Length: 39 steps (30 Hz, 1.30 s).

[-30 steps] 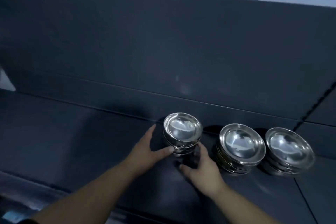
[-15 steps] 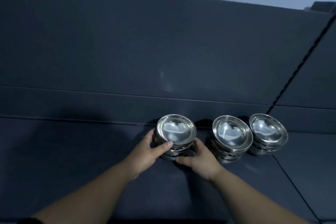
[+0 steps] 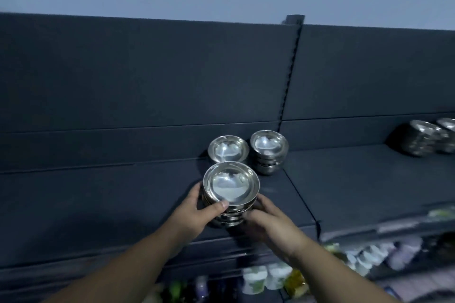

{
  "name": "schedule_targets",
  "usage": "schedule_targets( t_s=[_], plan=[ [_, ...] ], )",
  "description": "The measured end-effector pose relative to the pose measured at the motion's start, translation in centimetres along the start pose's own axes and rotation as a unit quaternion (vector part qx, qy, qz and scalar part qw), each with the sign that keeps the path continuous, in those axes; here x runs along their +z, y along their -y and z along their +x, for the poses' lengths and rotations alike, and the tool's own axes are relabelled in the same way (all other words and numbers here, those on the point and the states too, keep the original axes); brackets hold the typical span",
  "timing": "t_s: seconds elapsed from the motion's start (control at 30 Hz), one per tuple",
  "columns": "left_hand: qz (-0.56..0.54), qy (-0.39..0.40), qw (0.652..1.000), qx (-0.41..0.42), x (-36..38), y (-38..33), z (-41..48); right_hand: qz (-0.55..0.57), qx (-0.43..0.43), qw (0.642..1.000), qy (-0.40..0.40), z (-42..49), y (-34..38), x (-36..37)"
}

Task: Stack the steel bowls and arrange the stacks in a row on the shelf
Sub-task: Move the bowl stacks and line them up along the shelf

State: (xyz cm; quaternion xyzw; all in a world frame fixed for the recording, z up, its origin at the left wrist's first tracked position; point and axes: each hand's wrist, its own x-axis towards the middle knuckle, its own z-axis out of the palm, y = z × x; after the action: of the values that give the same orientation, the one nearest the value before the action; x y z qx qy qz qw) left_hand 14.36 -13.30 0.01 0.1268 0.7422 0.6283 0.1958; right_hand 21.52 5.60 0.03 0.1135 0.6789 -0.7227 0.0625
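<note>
1. Now, in the head view, the held stack (image 3: 231, 188) of steel bowls sits between both hands. The left hand (image 3: 194, 214) curls round its left side with the thumb hooked by the top rim. The right hand (image 3: 270, 226) wraps the lower bowls from the right. Both are clamped on it.
2. A moment ago this stack stood at the left end of a line, level with two others near the back panel (image 3: 147, 76). It has since come forward and now lies in front of the rear-left stack (image 3: 228, 150). The rear-right stack (image 3: 269, 152) stands just beside that one.
3. The hands and some blur hide its base, so I cannot tell whether it rests on the shelf (image 3: 98, 204) or is lifted off it.
4. For the task, the row is down to two stacks with one out of line. I judge the stack is being moved to a new spot, so its placing is not yet done.
5. Edges: the held stack is near the shelf's front lip, with blurred packaged goods (image 3: 266, 275) on the level below. A slotted upright (image 3: 290, 76) divides this bay from the neighbouring shelf (image 3: 357, 179), where the far stacks (image 3: 422, 139) stand at the right.
6. Room: bare shelf shows along the back to the left of the rear stacks. More shows between the upright and the far stacks.
</note>
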Motion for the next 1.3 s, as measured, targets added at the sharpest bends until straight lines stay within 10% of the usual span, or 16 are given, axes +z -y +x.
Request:
schedule_targets(
  t_s=[0.63,1.3],
  plan=[
    [0.036,0.277,0.960,0.033,43.8,-3.7,-4.5,0.085,0.027,0.938,-0.334,-28.4,-7.1,-33.0],
    [-0.007,0.317,0.948,0.036,61.5,-10.9,24.3,0.076,0.009,0.920,-0.383,-10.6,1.3,-58.7]
  ],
)
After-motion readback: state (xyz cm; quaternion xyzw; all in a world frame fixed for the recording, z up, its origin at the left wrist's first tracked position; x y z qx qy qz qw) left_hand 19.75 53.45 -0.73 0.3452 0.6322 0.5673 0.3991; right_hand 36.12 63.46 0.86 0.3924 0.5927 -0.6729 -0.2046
